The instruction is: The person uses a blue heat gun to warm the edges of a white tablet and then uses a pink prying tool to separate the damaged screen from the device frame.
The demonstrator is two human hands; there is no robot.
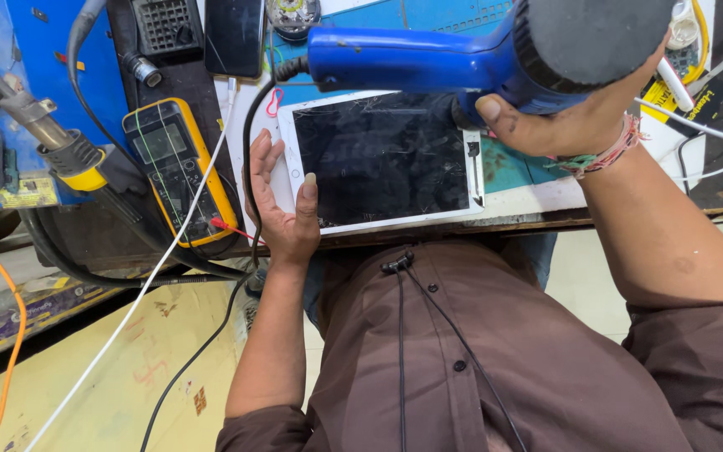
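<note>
Tablet (382, 159): white frame, dark cracked glass, lying flat on the bench edge just in front of the person, partly over a teal mat (512, 167). Left hand (282, 205): palm open against the tablet's left short edge, fingers spread along the side, thumb resting on the white frame; steadying, not clasping. Right hand (562, 117): fingers wrapped tight around a blue heat gun (479, 50), thumb across its barrel; the gun held above the tablet's upper right corner, handle pointing left, nozzle end hidden behind the body. Right wrist: coloured thread bands (604, 151). Multimeter (179, 167): yellow case, lying left of the tablet, just beyond the left hand, with a red probe tip near its lower corner. Phone (234, 35): dark, at the bench's far side. White cable (169, 251): running diagonally across the multimeter toward the floor. Black cord (248, 151): curving from the gun past the left hand. Person's shirt (495, 351): brown, buttoned.
</note>
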